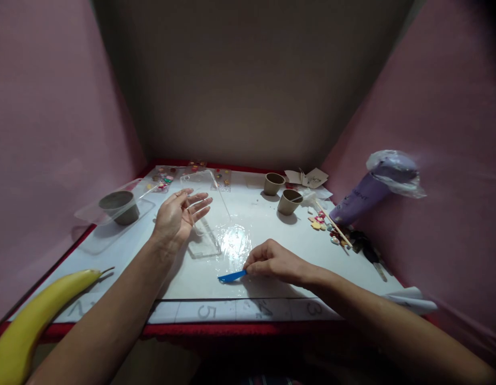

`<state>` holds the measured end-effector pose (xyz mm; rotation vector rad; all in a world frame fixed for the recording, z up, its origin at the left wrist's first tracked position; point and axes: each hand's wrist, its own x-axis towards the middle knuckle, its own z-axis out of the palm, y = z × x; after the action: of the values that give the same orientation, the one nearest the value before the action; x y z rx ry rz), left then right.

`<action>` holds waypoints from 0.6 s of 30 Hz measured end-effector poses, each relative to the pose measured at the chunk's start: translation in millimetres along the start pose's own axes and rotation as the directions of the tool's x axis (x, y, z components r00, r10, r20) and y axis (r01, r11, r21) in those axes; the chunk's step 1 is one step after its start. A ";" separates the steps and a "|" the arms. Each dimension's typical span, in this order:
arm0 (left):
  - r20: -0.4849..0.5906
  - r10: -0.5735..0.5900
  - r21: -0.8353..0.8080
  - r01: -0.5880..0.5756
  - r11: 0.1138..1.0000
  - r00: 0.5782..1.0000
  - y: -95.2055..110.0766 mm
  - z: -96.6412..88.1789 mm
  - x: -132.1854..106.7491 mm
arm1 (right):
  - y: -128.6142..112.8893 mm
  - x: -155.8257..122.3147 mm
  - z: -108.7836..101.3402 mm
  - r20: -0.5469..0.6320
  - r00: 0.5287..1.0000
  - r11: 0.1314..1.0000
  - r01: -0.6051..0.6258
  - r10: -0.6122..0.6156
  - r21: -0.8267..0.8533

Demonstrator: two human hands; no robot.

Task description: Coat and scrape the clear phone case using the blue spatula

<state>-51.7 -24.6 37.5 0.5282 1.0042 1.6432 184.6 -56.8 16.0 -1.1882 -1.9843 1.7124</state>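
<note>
A clear phone case (pixel 219 191) is tilted up above the white sheet, pinched at its near side by my left hand (pixel 177 218), with the thumb bent over and the other fingers stretched behind it. Its shadow falls on the sheet below. My right hand (pixel 274 260) is closed on the handle of a blue plastic knife (pixel 233 276). The blade points left, low over the sheet, and I cannot tell whether it touches. Between the hands lies a shiny clear plastic film (pixel 234 235) with bright glare.
Brown cups (pixel 288 203) stand at the back right. A grey cup (pixel 119 207) sits by a clear plastic lid at left. Small colourful charms (pixel 318 222) and a wooden stick (pixel 334 223) lie near a purple tube (pixel 362 195). A yellow banana-like object (pixel 43 307) occupies the front left.
</note>
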 end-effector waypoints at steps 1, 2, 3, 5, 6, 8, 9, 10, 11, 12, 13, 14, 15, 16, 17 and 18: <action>0.002 -0.001 0.002 0.001 1.000 1.000 0.1 0.2 -0.1 | -0.4 -1.2 -0.1 0.023 0.999 0.996 -0.035 0.033 0.080; 0.008 -0.004 0.006 0.003 1.000 1.000 0.2 0.3 -0.4 | -1.7 -2.6 -0.7 0.035 0.998 0.988 -0.054 0.049 0.148; 0.020 -0.009 0.013 0.008 1.000 1.000 0.2 0.6 -0.8 | -4.3 -4.2 -1.5 0.026 0.999 0.978 -0.048 0.044 0.202; 0.058 -0.024 0.036 0.022 0.999 0.998 0.0 1.7 -2.6 | -12.1 -7.3 -4.3 -0.080 0.996 0.969 0.045 -0.026 0.245; 0.084 -0.038 0.052 0.034 0.998 0.996 -0.3 2.6 -4.0 | -16.6 -8.4 -6.0 -0.169 0.981 0.968 0.127 -0.091 0.218; 0.132 -0.087 0.086 0.076 0.993 0.987 -1.4 5.0 -7.6 | -24.7 -8.3 -9.8 -0.356 0.896 0.952 0.302 -0.266 0.049; 0.152 -0.120 0.103 0.105 0.989 0.981 -2.2 6.5 -9.7 | -27.1 -6.7 -11.8 -0.424 0.828 0.926 0.366 -0.368 -0.090; 0.170 -0.157 0.120 0.137 0.983 0.973 -3.1 8.0 -11.8 | -28.1 -4.2 -13.8 -0.462 0.748 0.879 0.403 -0.476 -0.253; 0.187 -0.194 0.135 0.170 0.976 0.963 -4.0 9.4 -13.9 | -27.6 -0.7 -15.8 -0.465 0.664 0.805 0.411 -0.586 -0.428; 0.204 -0.230 0.150 0.202 0.968 0.952 -4.9 10.6 -15.7 | -25.7 3.3 -17.7 -0.430 0.582 0.701 0.389 -0.690 -0.598; 0.222 -0.263 0.164 0.230 0.959 0.939 -5.6 11.6 -17.3 | -22.8 7.5 -19.3 -0.359 0.510 0.568 0.343 -0.782 -0.748; 0.239 -0.291 0.176 0.253 0.951 0.926 -6.2 12.2 -18.4 | -19.4 11.5 -20.7 -0.254 0.458 0.410 0.282 -0.852 -0.868; 0.253 -0.311 0.182 0.271 0.945 0.916 -6.6 12.6 -19.2 | -16.0 14.9 -21.7 -0.131 0.422 0.240 0.216 -0.897 -0.946; 0.263 -0.325 0.185 0.283 0.941 0.908 -6.8 12.7 -19.6 | -12.8 17.4 -22.2 -0.010 0.400 0.078 0.155 -0.916 -0.985; 0.266 -0.333 0.185 0.291 0.939 0.905 -6.8 12.6 -19.6 | -10.2 18.7 -22.4 0.098 0.390 -0.061 0.105 -0.916 -0.993; 0.265 -0.339 0.185 0.297 0.937 0.903 -6.8 12.3 -19.2 | -8.4 18.8 -22.2 0.181 0.382 -0.168 0.068 -0.906 -0.983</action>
<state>-32.5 -38.0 41.5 0.6438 0.9320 1.1683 184.0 -27.6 24.0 -0.5372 -2.3275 -0.7857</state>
